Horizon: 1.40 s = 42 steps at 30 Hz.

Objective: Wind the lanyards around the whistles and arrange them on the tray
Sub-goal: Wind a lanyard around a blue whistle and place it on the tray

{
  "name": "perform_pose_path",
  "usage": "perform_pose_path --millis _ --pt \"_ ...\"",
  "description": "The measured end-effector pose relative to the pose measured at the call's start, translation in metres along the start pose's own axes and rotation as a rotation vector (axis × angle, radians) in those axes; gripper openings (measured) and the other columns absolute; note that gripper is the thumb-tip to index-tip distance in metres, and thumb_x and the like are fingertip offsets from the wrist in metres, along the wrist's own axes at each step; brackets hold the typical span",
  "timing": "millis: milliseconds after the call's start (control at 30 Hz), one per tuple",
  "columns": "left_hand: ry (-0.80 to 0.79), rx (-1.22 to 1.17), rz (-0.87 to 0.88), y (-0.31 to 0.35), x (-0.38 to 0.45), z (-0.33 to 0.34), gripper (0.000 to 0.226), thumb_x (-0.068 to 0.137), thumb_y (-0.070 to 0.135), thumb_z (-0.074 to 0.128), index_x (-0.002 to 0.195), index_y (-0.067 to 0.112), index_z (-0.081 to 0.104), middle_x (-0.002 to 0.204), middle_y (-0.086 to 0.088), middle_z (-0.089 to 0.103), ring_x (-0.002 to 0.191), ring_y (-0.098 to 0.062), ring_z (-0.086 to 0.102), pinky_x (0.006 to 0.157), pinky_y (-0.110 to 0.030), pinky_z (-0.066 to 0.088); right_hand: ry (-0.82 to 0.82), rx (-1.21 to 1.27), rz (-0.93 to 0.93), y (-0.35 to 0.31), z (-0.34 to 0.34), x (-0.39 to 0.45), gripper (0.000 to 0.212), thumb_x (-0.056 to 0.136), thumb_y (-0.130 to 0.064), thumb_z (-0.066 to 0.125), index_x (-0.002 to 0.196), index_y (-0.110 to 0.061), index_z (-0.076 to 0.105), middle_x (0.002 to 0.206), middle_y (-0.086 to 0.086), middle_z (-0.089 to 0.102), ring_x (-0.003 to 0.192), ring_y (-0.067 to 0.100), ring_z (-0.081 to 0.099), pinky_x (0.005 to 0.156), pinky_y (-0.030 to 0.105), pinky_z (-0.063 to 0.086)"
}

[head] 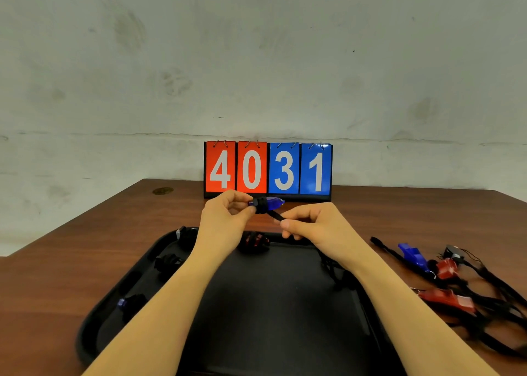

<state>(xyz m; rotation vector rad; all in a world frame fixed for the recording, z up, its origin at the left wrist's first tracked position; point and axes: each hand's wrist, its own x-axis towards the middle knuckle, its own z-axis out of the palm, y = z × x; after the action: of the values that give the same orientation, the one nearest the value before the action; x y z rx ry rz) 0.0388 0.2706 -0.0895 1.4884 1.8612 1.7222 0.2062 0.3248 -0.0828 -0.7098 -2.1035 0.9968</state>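
Note:
I hold a blue whistle (273, 203) in the air above the far edge of the black tray (273, 304). My left hand (225, 216) pinches its left end. Black lanyard (263, 207) is wrapped around its middle, and my right hand (308, 221) pinches the loose end of that lanyard just below and to the right. Several wound whistles lie on the tray: one at the far left corner (185, 234), one below it (166, 263), a blue one at the left rim (131, 303) and a red one (255, 241) at the far edge between my wrists.
On the brown table right of the tray lies a tangle of unwound whistles: a blue one (413, 256), two red ones (446, 267) (447, 300) and black lanyards (502, 310). A flip scoreboard (268, 170) showing 4031 stands at the back against the wall.

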Motion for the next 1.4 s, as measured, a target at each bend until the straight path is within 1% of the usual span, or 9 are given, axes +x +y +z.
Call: perform_pose_path --millis 200,300,633,733,867,1033,1167,1300,1400 --pt "-0.049 0.172 0.082 -0.005 0.000 0.000 0.015 0.084 0.012 0.063 0.094 0.023 0.061 0.085 0.013 0.058 0.080 0.000 0.055 0.068 -0.007 0.037 0.103 -0.502 -0.215 0.003 0.007 0.002 0.018 0.090 -0.022 0.055 0.105 -0.019 0.066 0.100 -0.010 0.061 0.094 0.003 0.056 0.085 0.017 0.045" --pt "-0.098 0.155 0.110 -0.003 -0.001 0.000 0.017 0.084 0.011 0.063 0.095 0.024 0.061 0.084 0.013 0.059 0.082 -0.002 0.057 0.070 -0.008 0.040 0.183 -0.562 -0.325 0.006 0.008 0.003 0.020 0.092 -0.021 0.053 0.107 -0.017 0.064 0.109 -0.006 0.060 0.101 0.006 0.054 0.090 0.020 0.045" --pt "-0.218 0.114 0.166 0.003 -0.009 0.001 0.021 0.084 0.011 0.064 0.084 0.031 0.057 0.083 0.010 0.062 0.078 -0.008 0.059 0.064 -0.005 0.044 0.390 -0.307 -0.184 0.010 0.006 0.004 0.017 0.087 -0.015 0.061 0.101 -0.016 0.070 0.095 -0.005 0.068 0.093 0.002 0.059 0.080 0.005 0.043" --pt "-0.244 0.100 0.163 0.004 -0.009 -0.001 0.021 0.083 0.011 0.065 0.083 0.031 0.058 0.082 0.009 0.062 0.076 -0.006 0.060 0.064 -0.001 0.043 0.415 -0.156 -0.103 0.009 0.005 0.004 0.016 0.083 -0.014 0.065 0.098 -0.015 0.072 0.090 -0.005 0.069 0.093 0.004 0.061 0.078 0.007 0.047" --pt "-0.274 0.068 0.169 0.006 -0.010 -0.002 0.019 0.083 0.010 0.065 0.086 0.028 0.060 0.083 0.010 0.064 0.078 -0.005 0.061 0.064 -0.002 0.045 0.403 0.062 -0.017 0.009 0.000 0.006 0.012 0.080 -0.011 0.069 0.092 -0.013 0.073 0.084 -0.003 0.070 0.089 0.009 0.064 0.071 0.018 0.054" --pt "-0.299 -0.032 0.176 0.009 -0.010 -0.004 0.017 0.080 0.007 0.067 0.087 0.023 0.064 0.083 0.008 0.066 0.076 0.002 0.061 0.067 -0.005 0.046 0.382 0.333 0.087 0.010 -0.005 0.007 0.014 0.081 -0.011 0.067 0.094 -0.007 0.072 0.091 0.009 0.071 0.080 0.011 0.064 0.052 0.014 0.049" --pt "-0.294 -0.138 0.152 0.010 -0.010 -0.006 0.020 0.079 0.004 0.068 0.085 0.023 0.064 0.082 0.008 0.067 0.078 0.002 0.063 0.071 -0.008 0.049 0.352 0.393 0.143 0.012 -0.003 0.008 0.016 0.082 -0.014 0.066 0.096 -0.008 0.072 0.093 0.007 0.071 0.082 0.010 0.060 0.054 0.015 0.047" --pt "-0.223 -0.270 0.077 0.010 -0.009 -0.005 0.020 0.078 0.002 0.067 0.084 0.020 0.065 0.079 0.008 0.067 0.073 -0.001 0.064 0.069 -0.014 0.052 0.244 0.321 0.114 0.010 0.001 0.006 0.013 0.086 -0.009 0.061 0.084 -0.012 0.073 0.069 -0.001 0.068 0.064 0.007 0.057 0.060 0.017 0.047" --pt "-0.165 -0.331 0.033 0.009 -0.008 -0.005 0.018 0.078 0.001 0.067 0.083 0.018 0.063 0.077 0.002 0.066 0.061 -0.002 0.061 0.063 -0.015 0.051 0.158 0.270 0.064 0.007 0.006 0.003 0.013 0.086 -0.010 0.060 0.083 -0.013 0.073 0.068 -0.001 0.068 0.060 0.006 0.055 0.059 0.016 0.049"
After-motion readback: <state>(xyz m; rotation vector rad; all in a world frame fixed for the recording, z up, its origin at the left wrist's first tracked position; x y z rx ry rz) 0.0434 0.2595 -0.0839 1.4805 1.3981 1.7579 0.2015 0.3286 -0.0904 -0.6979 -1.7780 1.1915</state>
